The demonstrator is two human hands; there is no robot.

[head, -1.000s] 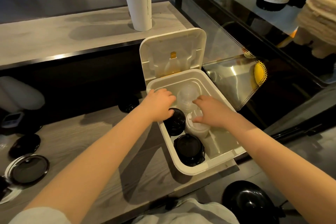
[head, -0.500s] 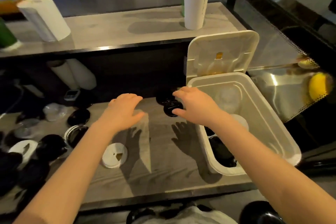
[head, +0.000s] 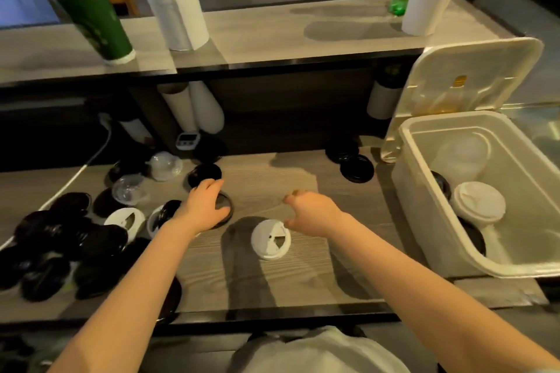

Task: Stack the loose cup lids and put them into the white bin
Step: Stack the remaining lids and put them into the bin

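I am working both hands low over the worktop [head: 272, 179]. Loose lids are lying from 9 o'clock to the centre, and the white bin [head: 407, 209] is standing open at 3 o'clock. My left hand [head: 203, 209] is lying with its fingers spread and lightly bent over a dark-rimmed lid [head: 225, 202] near the centre. I am reading that hand as open and touching the lid, not gripping it. My right hand [head: 313, 215] is hanging loosely curled and empty, just at 1 o'clock of a white lid [head: 270, 239] lying alone on the wood. Inside the bin a white lid stack [head: 478, 201] is standing among black ones, so I am judging the job partly done. The black lid pile [head: 60, 245] at 9 o'clock and the clear lids [head: 130, 189] beyond it are waiting.

I am watching three risks.
- **Sliding:** these lids are thin and lying flat, so my fingertips may push one along instead of lifting it, shoving it into its neighbours at 9 o'clock.
- **Mixed kinds:** the dark-rimmed and white lids may not nest, and a tilting stack could spill on the way to 3 o'clock.
- **The bin cover:** the bin cover [head: 472, 76] is leaning open at 1 o'clock, and a careless wrist on the rim could knock it shut.
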